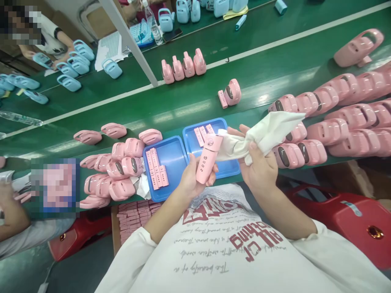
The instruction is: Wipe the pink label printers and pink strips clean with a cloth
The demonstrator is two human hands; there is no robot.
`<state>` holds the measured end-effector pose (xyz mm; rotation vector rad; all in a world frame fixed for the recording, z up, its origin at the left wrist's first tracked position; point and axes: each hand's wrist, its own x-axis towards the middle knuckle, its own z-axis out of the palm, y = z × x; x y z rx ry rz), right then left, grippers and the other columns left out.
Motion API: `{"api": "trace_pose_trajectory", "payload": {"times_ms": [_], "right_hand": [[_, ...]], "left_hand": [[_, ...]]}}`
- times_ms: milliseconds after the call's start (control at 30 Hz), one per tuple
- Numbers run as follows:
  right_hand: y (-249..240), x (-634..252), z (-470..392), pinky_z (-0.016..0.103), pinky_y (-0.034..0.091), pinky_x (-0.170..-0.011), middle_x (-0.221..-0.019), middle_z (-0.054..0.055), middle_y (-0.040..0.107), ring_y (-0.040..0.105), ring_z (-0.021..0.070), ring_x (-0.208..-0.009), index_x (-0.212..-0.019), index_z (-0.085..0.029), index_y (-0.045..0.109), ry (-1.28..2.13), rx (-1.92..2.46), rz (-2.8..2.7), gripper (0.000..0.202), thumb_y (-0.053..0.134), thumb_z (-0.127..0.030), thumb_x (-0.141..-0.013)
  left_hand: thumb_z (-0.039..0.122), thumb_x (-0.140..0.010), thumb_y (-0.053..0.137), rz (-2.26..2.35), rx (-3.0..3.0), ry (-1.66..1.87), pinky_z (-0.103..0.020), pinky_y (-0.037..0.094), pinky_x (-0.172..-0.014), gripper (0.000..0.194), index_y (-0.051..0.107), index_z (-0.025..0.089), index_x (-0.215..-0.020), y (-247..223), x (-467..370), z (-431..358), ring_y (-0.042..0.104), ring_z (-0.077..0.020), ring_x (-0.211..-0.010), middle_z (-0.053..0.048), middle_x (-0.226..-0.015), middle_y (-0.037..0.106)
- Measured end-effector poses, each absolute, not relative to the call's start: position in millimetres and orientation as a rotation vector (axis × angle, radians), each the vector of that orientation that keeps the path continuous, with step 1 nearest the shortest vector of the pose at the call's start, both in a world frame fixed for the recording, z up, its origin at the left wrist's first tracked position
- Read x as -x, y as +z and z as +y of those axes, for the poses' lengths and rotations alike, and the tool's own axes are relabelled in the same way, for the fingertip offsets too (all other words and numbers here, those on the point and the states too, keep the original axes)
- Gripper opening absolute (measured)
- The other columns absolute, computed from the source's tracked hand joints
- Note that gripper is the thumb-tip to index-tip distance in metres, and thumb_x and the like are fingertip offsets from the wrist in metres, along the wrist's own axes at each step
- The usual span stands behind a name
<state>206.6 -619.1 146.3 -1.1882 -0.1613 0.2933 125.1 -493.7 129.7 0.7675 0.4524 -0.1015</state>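
Observation:
In my left hand (193, 175) is a pink rectangular plastic piece (208, 160) with a row of small dark marks and a round emblem near its top. The fingers wrap round its lower part, and it stands tilted above the blue trays. My right hand (261, 165) grips a white cloth (269, 132), which spreads out to both sides. The cloth's left end reaches the pink piece; whether it presses on it I cannot tell. Below lie the left blue tray (174, 162) and the right blue tray (230, 169), both with similar pink pieces (154, 160).
Pink handled housings (324, 126) stand in rows at the right, and more pink housings (122, 171) crowd the left. A box of pink pieces (134, 217) sits below the bench edge. Across the green bench (195, 108), a person handles light-blue housings (77, 63). Red stools (339, 215) flank me.

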Motion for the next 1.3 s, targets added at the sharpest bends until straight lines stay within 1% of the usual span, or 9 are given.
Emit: {"api": "trace_pose_trajectory", "payload": {"times_ms": [167, 267, 433, 600, 733, 867, 1000, 1100, 1300], "right_hand": [[153, -208, -609, 0.043, 0.048, -0.099, -0.119, 0.002, 0.065, 0.055, 0.0246, -0.12, -0.119, -0.03, 0.059, 0.186, 1.191, -0.26, 0.035, 0.049, -0.043, -0.088], [151, -209, -604, 0.044, 0.047, -0.1, -0.12, 0.001, 0.065, 0.058, 0.0247, -0.116, -0.118, -0.031, 0.061, 0.17, 1.244, -0.423, 0.034, 0.048, -0.044, -0.089], [142, -210, -599, 0.045, 0.043, -0.105, -0.12, 0.004, 0.064, 0.055, 0.0277, -0.119, -0.113, -0.027, 0.065, 0.215, 1.272, -0.588, 0.037, 0.061, -0.045, -0.081], [146, -221, -599, 0.044, 0.051, -0.095, -0.103, 0.002, 0.071, 0.065, 0.0229, -0.104, -0.114, -0.027, 0.062, 0.291, 1.062, -0.262, 0.033, 0.05, -0.043, -0.088], [154, -237, -601, 0.041, 0.055, -0.087, -0.098, 0.003, 0.072, 0.066, 0.0233, -0.101, -0.111, -0.024, 0.064, 0.499, 1.016, -0.293, 0.037, 0.056, -0.049, -0.084], [167, -253, -599, 0.038, 0.059, -0.075, -0.093, 0.006, 0.073, 0.069, 0.024, -0.088, -0.102, -0.018, 0.069, 0.862, 1.048, -0.484, 0.046, 0.065, -0.055, -0.075], [180, -258, -600, 0.033, 0.059, -0.061, -0.077, 0.007, 0.072, 0.069, 0.0205, -0.068, -0.085, -0.015, 0.072, 1.151, 1.117, -0.667, 0.045, 0.066, -0.057, -0.073], [185, -254, -603, 0.031, 0.059, -0.06, -0.073, 0.006, 0.072, 0.068, 0.018, -0.064, -0.076, -0.016, 0.071, 1.144, 1.136, -0.745, 0.046, 0.059, -0.059, -0.078], [181, -255, -596, 0.027, 0.056, -0.055, -0.071, 0.005, 0.071, 0.067, 0.0172, -0.061, -0.076, -0.014, 0.068, 0.922, 1.189, -0.677, 0.046, 0.058, -0.06, -0.08]], "left_hand": [[0.065, -0.075, 0.059, 0.339, -0.76, -0.137, -0.02, 0.035, -0.035, 0.062, 0.062, 0.009, -0.1, 131, -118, -491, 0.051, -0.0081, -0.038, -0.001, -0.064, 0.062], [0.063, -0.078, 0.057, 0.294, -0.729, -0.148, -0.02, 0.04, -0.04, 0.06, 0.063, 0.01, -0.105, 131, -117, -491, 0.055, -0.0094, -0.043, -0.001, -0.065, 0.063], [0.063, -0.086, 0.044, 0.238, -0.654, -0.247, -0.02, 0.035, -0.036, 0.057, 0.065, 0.01, -0.076, 133, -120, -490, 0.05, -0.009, -0.036, -0.001, -0.052, 0.056], [0.055, -0.091, 0.037, 0.186, -0.577, -0.359, -0.02, 0.031, -0.033, 0.056, 0.063, 0.01, -0.114, 136, -119, -485, 0.043, -0.0075, -0.031, 0.001, -0.051, 0.053], [0.055, -0.09, 0.036, 0.209, -0.642, -0.456, -0.021, 0.031, -0.034, 0.063, 0.057, 0.007, -0.125, 135, -122, -482, 0.042, -0.0083, -0.031, 0.001, -0.049, 0.051], [0.054, -0.089, 0.04, 0.165, -0.657, -0.681, -0.022, 0.033, -0.035, 0.064, 0.054, 0.004, -0.126, 135, -129, -478, 0.047, -0.0102, -0.034, 0.0, -0.052, 0.054], [0.067, -0.078, 0.052, 0.173, -0.703, -0.753, -0.02, 0.027, -0.03, 0.075, 0.056, 0.006, -0.122, 142, -130, -479, 0.038, -0.0071, -0.03, 0.002, -0.049, 0.052], [0.065, -0.071, 0.063, 0.253, -0.832, -0.688, -0.018, 0.026, -0.03, 0.074, 0.057, 0.009, -0.119, 152, -127, -482, 0.035, -0.0048, -0.029, 0.004, -0.046, 0.05], [0.065, -0.079, 0.053, 0.217, -0.806, -0.629, -0.018, 0.026, -0.031, 0.067, 0.059, 0.01, -0.116, 156, -132, -485, 0.036, -0.0046, -0.03, 0.005, -0.047, 0.048]]}}
